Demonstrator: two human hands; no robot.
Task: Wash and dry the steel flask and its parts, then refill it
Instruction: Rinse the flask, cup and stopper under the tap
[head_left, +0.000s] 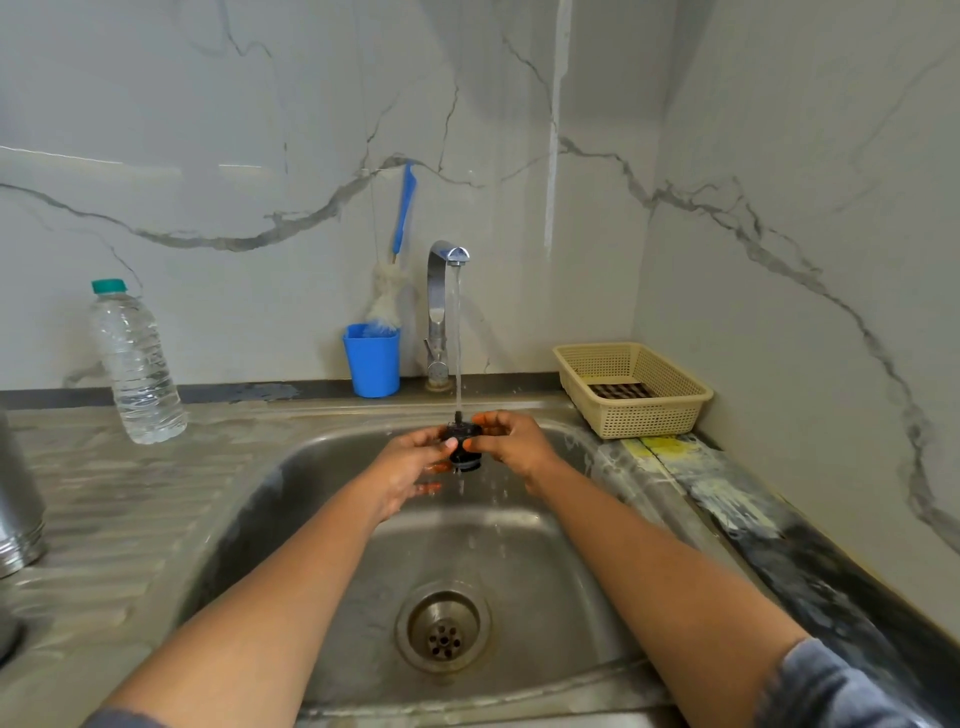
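The left hand (410, 462) and right hand (511, 441) each grasp the black flask stopper (462, 441) from opposite sides. The stopper is positioned above the sink (311, 493) basin, directly under the running stream from the tap (441, 312). The steel flask (15, 499) stands on the counter (104, 493) at far left, partly out of frame.

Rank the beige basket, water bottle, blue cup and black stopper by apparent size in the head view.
1. beige basket
2. water bottle, close to the basket in apparent size, so their order is unsure
3. blue cup
4. black stopper, clearly smallest
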